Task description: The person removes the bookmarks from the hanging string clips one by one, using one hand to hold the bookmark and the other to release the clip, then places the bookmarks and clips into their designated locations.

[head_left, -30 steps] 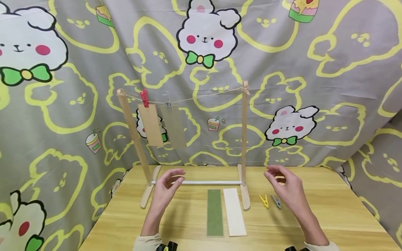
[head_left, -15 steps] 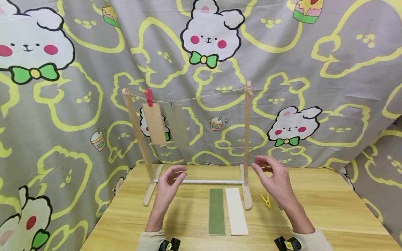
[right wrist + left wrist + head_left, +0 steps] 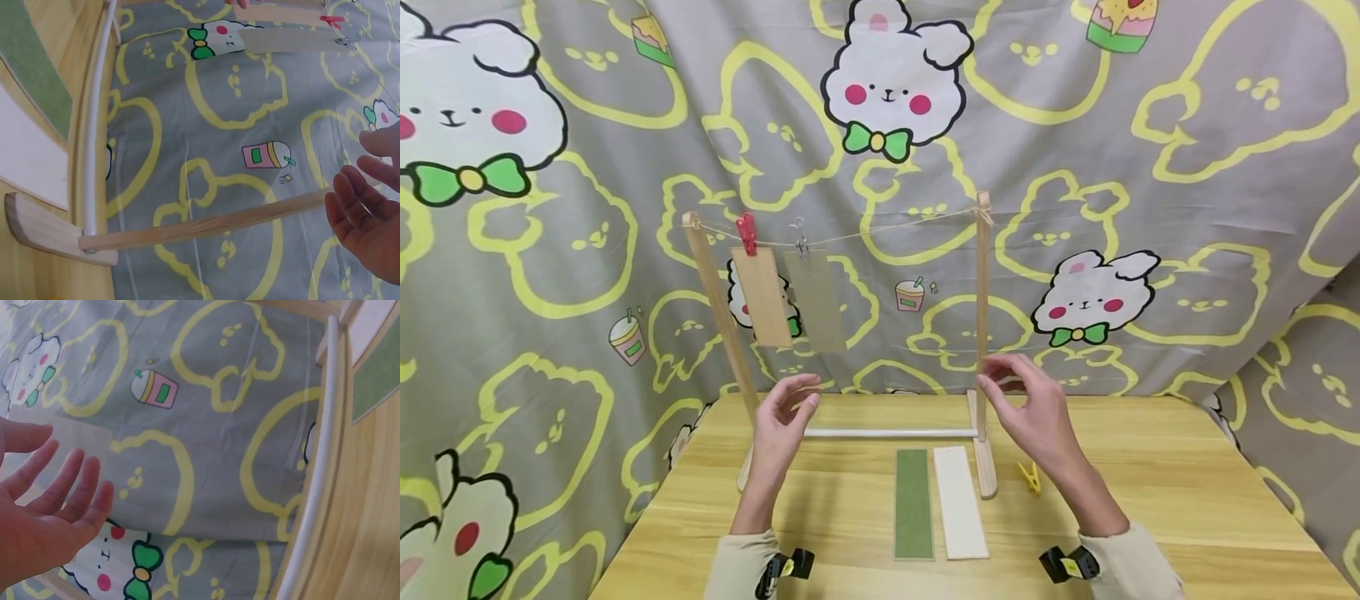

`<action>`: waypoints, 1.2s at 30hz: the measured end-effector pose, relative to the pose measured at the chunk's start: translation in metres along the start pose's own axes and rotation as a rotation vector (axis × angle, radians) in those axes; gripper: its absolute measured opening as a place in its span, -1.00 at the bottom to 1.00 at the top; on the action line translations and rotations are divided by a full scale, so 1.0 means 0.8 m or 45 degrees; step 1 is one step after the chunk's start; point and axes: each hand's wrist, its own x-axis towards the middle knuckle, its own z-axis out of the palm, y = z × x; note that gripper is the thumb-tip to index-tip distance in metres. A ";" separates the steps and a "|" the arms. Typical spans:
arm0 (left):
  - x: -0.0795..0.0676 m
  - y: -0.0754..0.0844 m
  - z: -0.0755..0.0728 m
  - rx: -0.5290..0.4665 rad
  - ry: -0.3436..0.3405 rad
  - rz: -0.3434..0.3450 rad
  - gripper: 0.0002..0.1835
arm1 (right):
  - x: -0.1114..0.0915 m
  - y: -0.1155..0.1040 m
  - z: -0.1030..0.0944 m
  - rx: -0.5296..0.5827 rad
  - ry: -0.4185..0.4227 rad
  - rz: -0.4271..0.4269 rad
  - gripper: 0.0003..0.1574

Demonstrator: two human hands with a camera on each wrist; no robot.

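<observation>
My left hand (image 3: 782, 429) is raised over the table near the left post of a small wooden clothesline stand (image 3: 983, 317). Its fingers are loosely bent with nothing between them. Near the right post hovers my right hand (image 3: 1028, 404), also empty and loosely curved. From the string, a tan card (image 3: 762, 298) hangs by a red clothespin (image 3: 746, 234). Beside it a greyish card (image 3: 817, 304) hangs from a clear or silvery clip (image 3: 801, 237). A green card (image 3: 913, 504) and a white card (image 3: 961, 502) lie flat side by side in front of the stand.
A yellow clothespin (image 3: 1030, 477) lies on the wooden table (image 3: 1187, 500), close to my right forearm. The stand's white crossbar (image 3: 895, 433) runs low between the posts. Behind everything hangs a grey patterned curtain (image 3: 1195, 208).
My right hand has moved left and up towards the right post. The left hand has risen slightly. A grey clothespin, visible earlier beside the yellow one, is now hidden by my right arm.
</observation>
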 end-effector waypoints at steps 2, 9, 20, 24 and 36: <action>0.006 0.003 -0.002 0.016 0.028 0.011 -0.71 | 0.006 -0.004 0.003 0.008 -0.008 -0.032 -0.67; 0.022 0.010 -0.003 0.032 0.105 0.051 -0.71 | 0.027 -0.020 0.007 0.028 -0.031 -0.143 -0.64; 0.042 0.019 -0.006 0.030 0.126 0.112 -0.68 | 0.057 -0.030 0.011 0.064 -0.022 -0.259 -0.66; 0.046 0.018 -0.007 0.029 0.130 0.107 -0.66 | 0.063 -0.035 0.013 0.062 -0.019 -0.277 -0.64; 0.054 0.016 -0.014 -0.037 0.127 0.074 -0.62 | 0.089 -0.056 0.025 0.044 -0.055 -0.377 -0.59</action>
